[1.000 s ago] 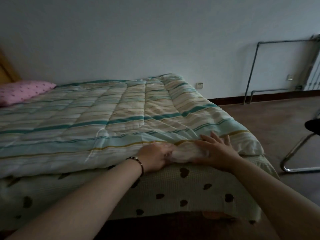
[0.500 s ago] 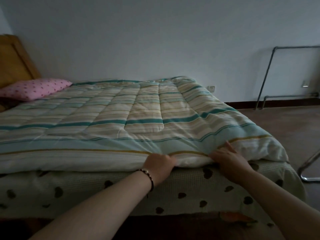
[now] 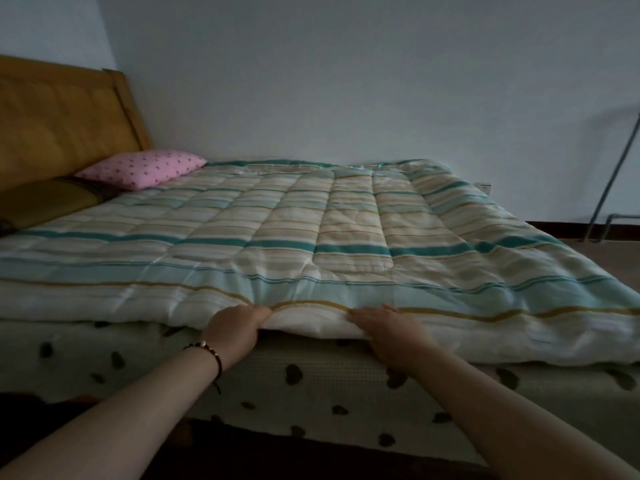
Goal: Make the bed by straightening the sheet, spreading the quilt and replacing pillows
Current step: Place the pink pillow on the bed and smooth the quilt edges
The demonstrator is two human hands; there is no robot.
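A striped teal, cream and white quilt (image 3: 311, 244) lies spread over the bed. Its near edge hangs just over a pale sheet with dark heart spots (image 3: 311, 379). My left hand (image 3: 235, 329) grips the quilt's near edge, fingers curled into the fabric, a dark bead bracelet on the wrist. My right hand (image 3: 389, 332) lies on the same edge a little to the right, fingers over the top of the quilt, thumb hidden beneath. A pink dotted pillow (image 3: 142, 168) sits at the head of the bed on the far left.
A yellow-brown headboard (image 3: 62, 116) stands at the left, with a dark olive cushion (image 3: 45, 202) below it. A plain wall runs behind the bed. Metal pipes (image 3: 613, 174) and bare floor (image 3: 609, 258) show at the right.
Both hands have moved left along the quilt's near edge, away from its right corner. The view has swung left, so the headboard shows and the chair frame has gone.
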